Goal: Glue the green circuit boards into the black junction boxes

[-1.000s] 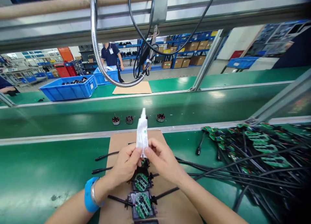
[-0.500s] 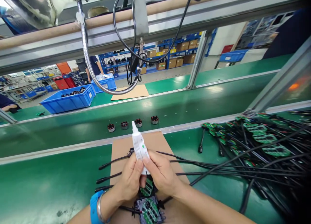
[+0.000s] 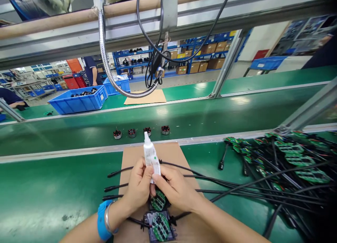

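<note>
A white squeeze tube (image 3: pixel 151 154) with a pointed nozzle is held upright between both hands. My left hand (image 3: pixel 139 185) grips its lower left side, thumb across the front. My right hand (image 3: pixel 175 186) pinches the lower right side, its thumb close to the left one. Below the hands, a green circuit board (image 3: pixel 158 201) shows in part, partly covered by my fingers. Nearer to me, another round green circuit board (image 3: pixel 161 227) sits in a dark square housing with black cables at its sides. Brown cardboard (image 3: pixel 168 151) lies under these parts.
Several small motor stators (image 3: pixel 165 130) stand in a row on the green belt beyond the cardboard. At right lies a heap of cabled circuit boards (image 3: pixel 292 158). Black cables (image 3: pixel 221 179) cross the cardboard. A metal gooseneck (image 3: pixel 102 50) hangs overhead; a blue bin (image 3: pixel 79 100) stands far left.
The view has shifted slightly. Both hands still hold the tube, and the fingers have shifted a little on its lower end.
</note>
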`<state>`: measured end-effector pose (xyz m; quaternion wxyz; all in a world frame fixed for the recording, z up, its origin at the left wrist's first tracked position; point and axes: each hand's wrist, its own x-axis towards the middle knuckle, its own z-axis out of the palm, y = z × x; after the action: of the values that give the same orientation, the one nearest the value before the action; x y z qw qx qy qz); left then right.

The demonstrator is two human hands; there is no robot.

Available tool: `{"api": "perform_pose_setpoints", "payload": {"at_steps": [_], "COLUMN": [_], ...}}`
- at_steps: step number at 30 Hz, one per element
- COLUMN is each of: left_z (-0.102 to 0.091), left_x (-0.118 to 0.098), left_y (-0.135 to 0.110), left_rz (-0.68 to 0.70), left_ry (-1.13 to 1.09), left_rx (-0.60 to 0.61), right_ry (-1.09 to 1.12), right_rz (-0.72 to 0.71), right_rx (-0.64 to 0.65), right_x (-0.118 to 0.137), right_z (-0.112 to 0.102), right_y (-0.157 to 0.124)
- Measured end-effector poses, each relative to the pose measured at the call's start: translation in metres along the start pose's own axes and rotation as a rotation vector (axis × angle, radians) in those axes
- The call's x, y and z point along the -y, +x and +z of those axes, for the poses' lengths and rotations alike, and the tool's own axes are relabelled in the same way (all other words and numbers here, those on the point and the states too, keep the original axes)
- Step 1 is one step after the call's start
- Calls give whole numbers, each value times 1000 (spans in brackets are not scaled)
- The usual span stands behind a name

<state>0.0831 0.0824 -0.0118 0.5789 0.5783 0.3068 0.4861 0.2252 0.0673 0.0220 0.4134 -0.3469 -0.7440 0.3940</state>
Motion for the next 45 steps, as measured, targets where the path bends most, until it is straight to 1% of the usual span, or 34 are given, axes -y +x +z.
{"api": "perform_pose_setpoints", "payload": {"at_steps": [3, 7, 10, 12, 15, 17, 20, 23, 26, 28, 30, 31, 32, 33, 34, 36, 37, 39, 40, 41, 42, 43, 44, 45], "left_z": [0, 2, 2, 1, 0, -2, -3, -2, -1, -1, -3, -5, -6, -8, -10, -16, -19, -28, -34, -41, -47, -53, -58, -62], "left_x": [4, 9, 8, 5, 2, 1, 1, 0, -2, -4, -9, -13, -17, -22, -28, -40, -46, -53, -54, -53, -51, -46, -40, -32], "left_y": [-2, -4, -3, -3, -3, -2, -2, -4, -4, -1, 3, 6, 10, 13, 17, 25, 29, 36, 38, 38, 37, 35, 31, 27], "left_rz": [-3, -11, -16, -31, -89, -95, -57, -43, -70, -100, -128, -139, -149, -154, -157, -162, -171, -197, -207, -208, -198, -179, -148, -98], "left_ry": [-6, -27, -40, -48, -75, -65, -28, -16, 6, 16, 24, 29, 39, 53, 67, 87, 77, 13, -32, -72, -77, -19, 102, 274], "left_rx": [-7, -10, -4, 25, 99, 115, 100, 100, 113, 108, 100, 97, 98, 99, 103, 109, 113, 119, 121, 116, 105, 93, 92, 107], "right_ry": [42, 79, 18, -67, -214, -263, -268, -262, -321, -428, -599, -704, -814, -919, -1010, -1135, -1161, -1124, -1050, -939, -789, -598, -358, -104], "right_rz": [34, 33, 17, 24, 18, -10, -30, -48, -79, -150, -316, -418, -509, -574, -612, -626, -625, -611, -588, -531, -443, -329, -198, -66], "right_rx": [-4, 2, -6, -66, -154, -133, -83, -84, -94, -120, -194, -205, -174, -100, 3, 230, 310, 395, 390, 337, 241, 125, 4, -105], "right_x": [-1, -9, -11, -10, -9, -10, -12, -15, -15, -12, -4, 1, 6, 11, 16, 22, 24, 23, 20, 16, 10, 3, -4, -13], "right_z": [4, 8, 4, 1, -3, -3, -2, 0, -4, -12, -21, -25, -28, -29, -30, -31, -32, -37, -41, -45, -49, -51, -52, -50], "right_y": [-2, -6, -6, -4, -3, -4, -5, -5, -4, -4, -2, 0, 3, 8, 14, 32, 42, 63, 72, 81, 88, 94, 99, 103]}}
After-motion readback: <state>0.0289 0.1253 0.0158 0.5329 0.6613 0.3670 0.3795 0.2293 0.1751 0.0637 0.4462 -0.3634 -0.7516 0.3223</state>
